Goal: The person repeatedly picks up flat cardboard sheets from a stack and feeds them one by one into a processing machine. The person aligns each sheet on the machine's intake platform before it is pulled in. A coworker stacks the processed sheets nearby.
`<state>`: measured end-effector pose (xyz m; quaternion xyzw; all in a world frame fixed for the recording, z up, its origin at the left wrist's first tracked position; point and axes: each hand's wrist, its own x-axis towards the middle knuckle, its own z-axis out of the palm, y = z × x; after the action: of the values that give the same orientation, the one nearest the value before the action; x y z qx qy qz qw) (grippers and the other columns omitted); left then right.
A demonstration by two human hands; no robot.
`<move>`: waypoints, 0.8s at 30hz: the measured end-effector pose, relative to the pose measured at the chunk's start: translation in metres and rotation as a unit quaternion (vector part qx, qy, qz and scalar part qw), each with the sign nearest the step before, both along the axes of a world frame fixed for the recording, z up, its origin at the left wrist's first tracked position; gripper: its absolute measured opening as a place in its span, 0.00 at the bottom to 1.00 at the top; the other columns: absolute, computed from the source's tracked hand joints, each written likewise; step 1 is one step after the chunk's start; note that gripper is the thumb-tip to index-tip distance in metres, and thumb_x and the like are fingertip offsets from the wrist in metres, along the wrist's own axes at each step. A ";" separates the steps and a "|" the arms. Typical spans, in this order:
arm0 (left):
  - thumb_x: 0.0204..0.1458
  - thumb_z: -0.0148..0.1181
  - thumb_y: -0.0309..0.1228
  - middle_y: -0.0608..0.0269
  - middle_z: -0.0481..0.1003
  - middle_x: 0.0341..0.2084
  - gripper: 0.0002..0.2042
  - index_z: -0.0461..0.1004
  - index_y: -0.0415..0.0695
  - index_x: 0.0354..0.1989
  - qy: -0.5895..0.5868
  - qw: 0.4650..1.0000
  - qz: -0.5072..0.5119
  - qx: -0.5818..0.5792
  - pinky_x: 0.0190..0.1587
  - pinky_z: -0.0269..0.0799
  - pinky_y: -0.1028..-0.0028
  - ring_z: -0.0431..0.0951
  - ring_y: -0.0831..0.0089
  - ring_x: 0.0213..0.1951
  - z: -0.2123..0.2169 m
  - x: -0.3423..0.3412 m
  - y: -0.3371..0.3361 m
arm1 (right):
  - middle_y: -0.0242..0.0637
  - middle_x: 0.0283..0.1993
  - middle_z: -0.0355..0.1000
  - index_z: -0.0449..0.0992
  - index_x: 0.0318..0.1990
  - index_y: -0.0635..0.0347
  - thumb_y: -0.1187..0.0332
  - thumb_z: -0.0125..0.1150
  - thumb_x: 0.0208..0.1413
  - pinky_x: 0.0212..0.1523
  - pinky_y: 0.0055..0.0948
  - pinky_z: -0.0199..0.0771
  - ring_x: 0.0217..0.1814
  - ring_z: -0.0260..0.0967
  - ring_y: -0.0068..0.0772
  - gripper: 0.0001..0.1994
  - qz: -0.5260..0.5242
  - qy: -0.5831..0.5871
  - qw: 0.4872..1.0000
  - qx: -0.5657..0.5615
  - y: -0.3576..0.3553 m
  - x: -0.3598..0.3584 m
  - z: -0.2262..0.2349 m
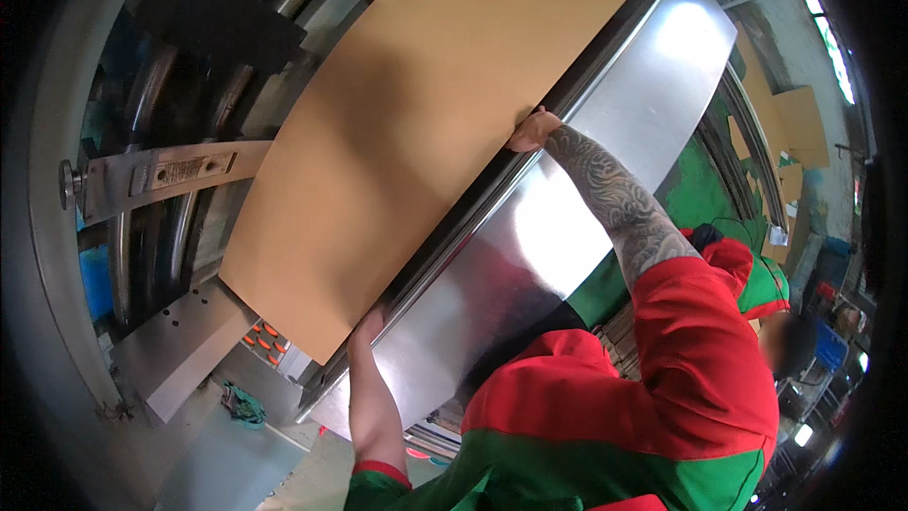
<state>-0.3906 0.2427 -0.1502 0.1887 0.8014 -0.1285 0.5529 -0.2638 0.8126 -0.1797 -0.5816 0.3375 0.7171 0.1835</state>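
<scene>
1. Left hand (367,329): at approx 7 o'clock of frame, fingers curled on near lower corner of the cardboard sheet (416,132); gripping its edge. Forearm comes up from the bottom edge, red cuff w/ green sleeve.
2. Right hand (532,130): approx 1 o'clock from centre, fingers clamped on the sheet's near long edge, thumb side toward the camera. Tattooed forearm runs down to a red sleeve at 4 o'clock.
3. Hands well apart, both on the same long edge of the sheet.
4. Cardboard sheet: plain brown, large, flat, fills frame centre to 12 o'clock, lying tilted on the machine, its near edge along a dark rail (530,137).
5. Just below the rail, toward 4 o'clock: curved shiny metal guard (567,227), strong glare on it.
6. At 9 o'clock: metal bracket w/ plate label (161,175), dark rollers (161,85) behind it.
7. At 7–8 o'clock: grey panel w/ orange buttons (265,339); a green rag (244,407) on the floor nearby.
8. At 3 o'clock: more cardboard pieces (790,123) against the wall; another person (790,341) at approx 4 o'clock.
</scene>
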 end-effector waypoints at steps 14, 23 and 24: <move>0.70 0.37 0.53 0.54 0.56 0.76 0.30 0.60 0.51 0.76 0.067 0.987 0.099 0.111 0.77 0.50 0.59 0.53 0.54 0.77 -0.016 0.002 -0.004 | 0.34 0.67 0.73 0.78 0.59 0.51 0.50 0.54 0.69 0.70 0.51 0.67 0.69 0.70 0.41 0.21 -0.567 0.119 0.689 -0.436 0.021 0.026 -0.076; 0.67 0.45 0.44 0.49 0.63 0.72 0.28 0.66 0.43 0.70 0.101 0.931 0.259 0.235 0.75 0.55 0.59 0.60 0.51 0.73 0.042 0.036 -0.045 | 0.40 0.79 0.56 0.69 0.70 0.51 0.51 0.45 0.68 0.78 0.64 0.40 0.83 0.47 0.46 0.28 -0.867 0.149 0.185 -0.438 -0.070 0.039 0.058; 0.65 0.48 0.42 0.47 0.62 0.72 0.27 0.67 0.42 0.70 0.167 0.919 0.219 0.283 0.75 0.55 0.58 0.60 0.50 0.73 0.046 0.057 -0.055 | 0.41 0.80 0.55 0.68 0.71 0.52 0.53 0.45 0.67 0.78 0.68 0.38 0.84 0.46 0.48 0.28 -0.861 0.159 0.164 -0.454 -0.087 0.049 0.073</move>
<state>-0.3335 0.1873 -0.1041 0.1328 0.9062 0.1985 0.3489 -0.2144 0.7259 -0.1062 0.2260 0.9111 -0.1011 0.3294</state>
